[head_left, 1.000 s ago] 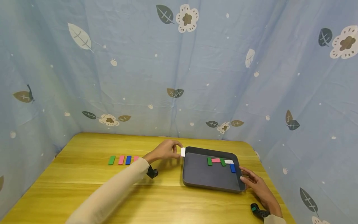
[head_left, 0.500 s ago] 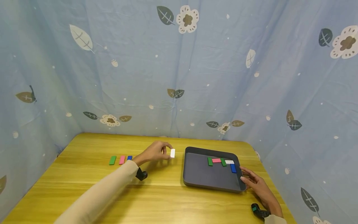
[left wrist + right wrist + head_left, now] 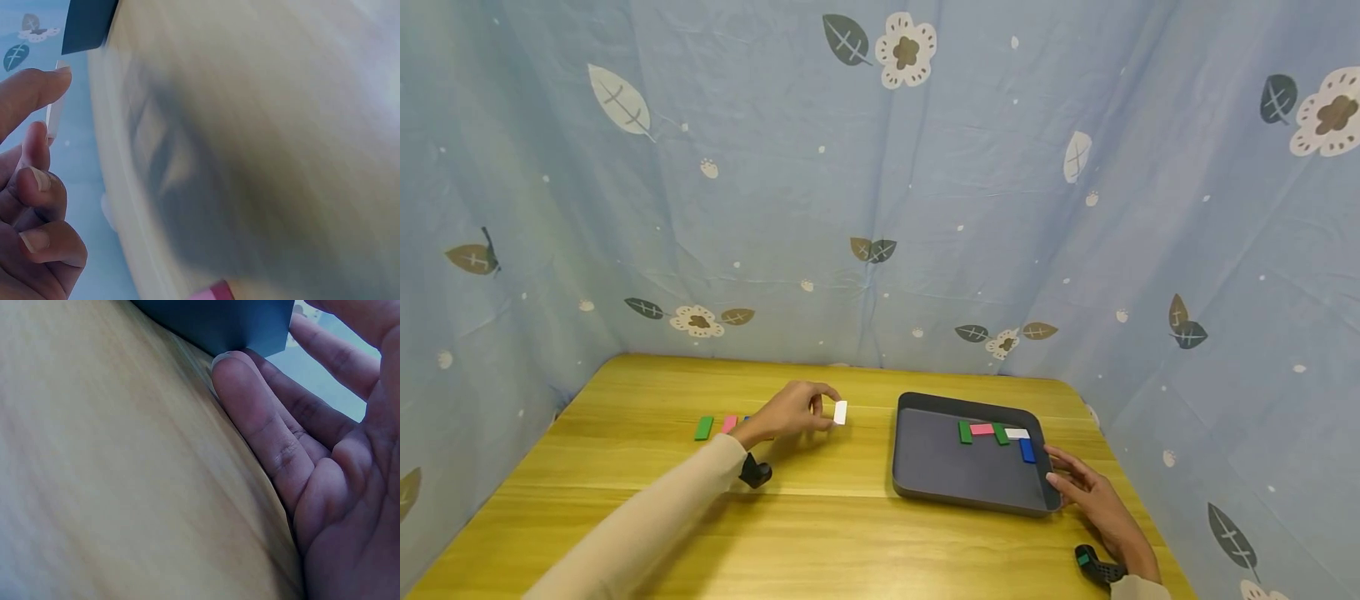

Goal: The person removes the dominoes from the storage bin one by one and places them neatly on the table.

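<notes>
Between thumb and fingers, my left hand [image 3: 790, 410] pinches a small white domino-like tile [image 3: 840, 412], held upright above the table left of the tray. In the left wrist view the tile [image 3: 55, 115] shows edge-on by the fingertips. The dark grey tray [image 3: 955, 479] has several tiles in its far right part: a green tile [image 3: 965, 432], a pink tile [image 3: 981, 430], another green tile [image 3: 1001, 434], a white tile [image 3: 1017, 433] and a blue tile [image 3: 1027, 451]. My right hand [image 3: 1093, 500] rests against the tray's right side, fingers fairly straight.
Left of the tray, a green tile [image 3: 703, 428], a pink tile [image 3: 730, 424] and a mostly hidden blue tile [image 3: 747, 419] lie in a row on the wooden table [image 3: 820, 542]. My left wrist covers part of that row. A patterned curtain [image 3: 775, 208] stands behind the table.
My left hand has drawn the white tile leftward, from the tray's left rim to a spot over the table. The right hand and tray have stayed in place.
</notes>
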A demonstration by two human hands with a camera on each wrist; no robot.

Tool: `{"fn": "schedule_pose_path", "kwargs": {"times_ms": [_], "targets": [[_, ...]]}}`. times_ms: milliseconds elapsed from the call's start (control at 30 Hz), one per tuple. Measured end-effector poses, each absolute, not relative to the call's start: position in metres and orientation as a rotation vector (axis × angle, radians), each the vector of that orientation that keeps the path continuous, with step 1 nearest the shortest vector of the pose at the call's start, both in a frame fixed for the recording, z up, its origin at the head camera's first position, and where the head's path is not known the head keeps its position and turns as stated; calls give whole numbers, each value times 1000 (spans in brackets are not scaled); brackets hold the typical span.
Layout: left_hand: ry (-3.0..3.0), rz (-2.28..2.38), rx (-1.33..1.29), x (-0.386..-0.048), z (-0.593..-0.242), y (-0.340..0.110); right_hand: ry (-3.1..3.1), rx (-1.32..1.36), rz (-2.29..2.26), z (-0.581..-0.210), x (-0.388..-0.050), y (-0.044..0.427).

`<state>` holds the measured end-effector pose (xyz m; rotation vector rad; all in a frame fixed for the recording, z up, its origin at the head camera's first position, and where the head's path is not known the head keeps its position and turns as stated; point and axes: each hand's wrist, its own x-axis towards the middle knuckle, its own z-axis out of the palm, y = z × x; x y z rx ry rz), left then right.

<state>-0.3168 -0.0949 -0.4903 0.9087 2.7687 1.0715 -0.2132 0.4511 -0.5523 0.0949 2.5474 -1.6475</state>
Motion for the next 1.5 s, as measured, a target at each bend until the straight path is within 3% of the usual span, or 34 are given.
{"fn": "schedule_pose_path", "kwargs": {"times_ms": [1500], "targets": [[2826, 975, 799, -300, -515, -172, 2536, 94, -1659, -552, -212, 450]]}}
